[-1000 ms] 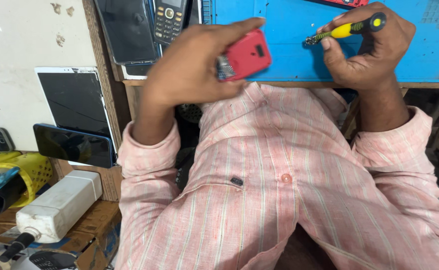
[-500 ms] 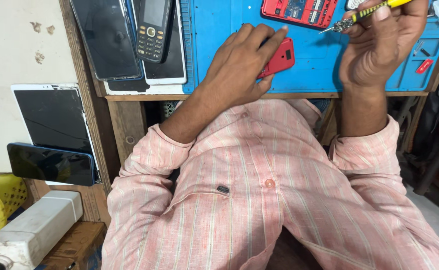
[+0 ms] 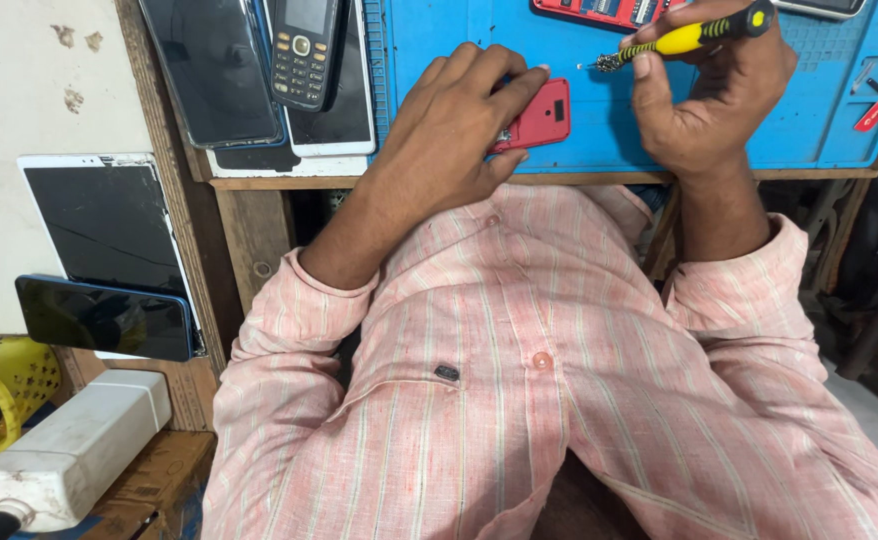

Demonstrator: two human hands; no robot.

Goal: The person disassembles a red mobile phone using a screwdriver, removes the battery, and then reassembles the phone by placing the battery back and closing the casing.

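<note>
I see my left hand (image 3: pixel 454 135) lying palm-down on the blue mat (image 3: pixel 599 120), its fingers (image 3: pixel 499 75) curled loosely over a small red phone (image 3: pixel 539 113) and pressing it flat near the front edge of the table (image 3: pixel 289 183); the thumb tucks under the phone's near side, so the grip is partly closed around it rather than spread. My right hand (image 3: pixel 709 95) is closed tight on a yellow-handled screwdriver (image 3: pixel 674 40), thumb and fingers pinched on the shaft, the metal tip pointing left and hovering just above the mat, near the phone's top right corner but apart from it. The mat covers most of the table on the right; its far right part has moulded compartments (image 3: pixel 874 80), with a small red piece (image 3: pixel 872 115) in one and a thin dark bit in another that I cannot make out. A red tray (image 3: pixel 584 10) sits at the mat's far edge, mostly cut off. Left of the mat lie a keypad phone (image 3: pixel 304 50) stacked on several flat dark devices (image 3: pixel 209 70). Beyond the table's left side, a tablet with a cracked screen (image 3: pixel 109 220) leans on the pale wall (image 3: pixel 19 90), a dark smartphone (image 3: pixel 104 318) in front of it. Lower left, a white plastic bottle (image 3: pixel 69 450) rests on a cardboard box (image 3: pixel 149 490), beside a yellow basket (image 3: pixel 14 375) whose contents are hidden.
</note>
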